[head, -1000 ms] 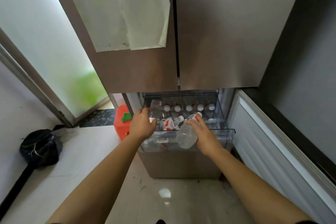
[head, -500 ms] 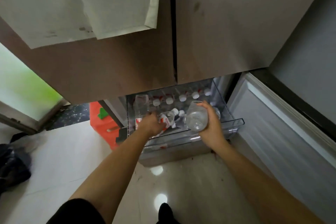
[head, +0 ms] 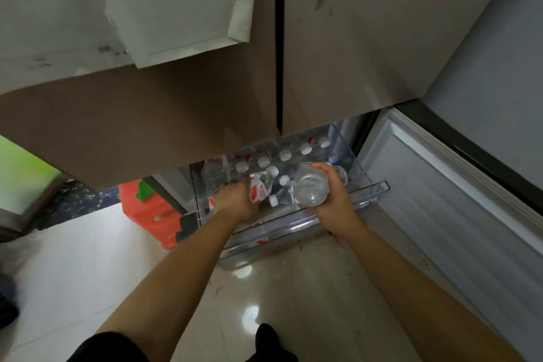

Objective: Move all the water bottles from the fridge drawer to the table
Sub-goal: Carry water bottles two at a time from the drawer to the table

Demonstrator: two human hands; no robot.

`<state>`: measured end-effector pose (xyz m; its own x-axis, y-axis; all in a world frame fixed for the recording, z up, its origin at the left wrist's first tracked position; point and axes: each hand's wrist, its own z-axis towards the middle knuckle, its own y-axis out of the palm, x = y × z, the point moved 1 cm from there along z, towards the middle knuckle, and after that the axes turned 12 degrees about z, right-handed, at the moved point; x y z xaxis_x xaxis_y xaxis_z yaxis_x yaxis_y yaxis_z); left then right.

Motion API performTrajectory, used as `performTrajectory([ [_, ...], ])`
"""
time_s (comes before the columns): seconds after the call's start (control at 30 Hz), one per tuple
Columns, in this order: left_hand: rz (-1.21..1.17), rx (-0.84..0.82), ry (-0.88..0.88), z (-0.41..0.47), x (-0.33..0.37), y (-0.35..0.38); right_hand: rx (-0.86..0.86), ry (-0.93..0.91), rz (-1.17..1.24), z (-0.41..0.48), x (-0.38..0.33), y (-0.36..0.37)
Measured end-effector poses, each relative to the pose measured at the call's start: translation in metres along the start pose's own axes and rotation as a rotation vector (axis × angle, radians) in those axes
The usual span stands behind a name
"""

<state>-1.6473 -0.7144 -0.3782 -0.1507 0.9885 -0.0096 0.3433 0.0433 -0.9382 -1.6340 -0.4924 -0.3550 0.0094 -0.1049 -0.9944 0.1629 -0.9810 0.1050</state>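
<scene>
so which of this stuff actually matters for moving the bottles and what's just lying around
Part of the job:
- fridge drawer
- red-labelled bottle, gripped by the left hand
- clear bottle, held by the right hand
- capped bottles standing in the drawer

Just lying about:
- orange crate on the floor
- papers on the fridge door

A single head-worn view looks steeply down from close against the fridge doors (head: 205, 114), onto the open fridge drawer (head: 373, 194) and the floor (head: 73, 258) below.
</scene>
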Motion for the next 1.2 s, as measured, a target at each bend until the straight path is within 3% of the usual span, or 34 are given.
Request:
performTrajectory([
  [0.13, -0.104, 0.047, -0.055, -0.014, -0.006, -0.028, -0.052, 0.131, 0.08, -0.001, -0.011, 0.001],
  [0.3, -0.214, -0.005, -0.125, -0.037, -0.007, -0.049, -0.116, 0.425, 0.498, -0.007, -0.009, -0.007],
  [0.53, -0.476, -0.095, -0.225, -0.072, 0.012, -0.057, -0.174, 0.575, 0.783, -0.019, -0.023, -0.011],
  [0.83, -0.74, -0.027, -0.38, -0.123, 0.031, -0.052, -0.097, 0.563, 0.362, -0.026, -0.038, -0.001],
  [1.2, -1.252, 0.306, -0.611, -0.264, 0.06, -0.027, -0.278, 0.428, 0.481, -0.101, -0.037, -0.025],
])
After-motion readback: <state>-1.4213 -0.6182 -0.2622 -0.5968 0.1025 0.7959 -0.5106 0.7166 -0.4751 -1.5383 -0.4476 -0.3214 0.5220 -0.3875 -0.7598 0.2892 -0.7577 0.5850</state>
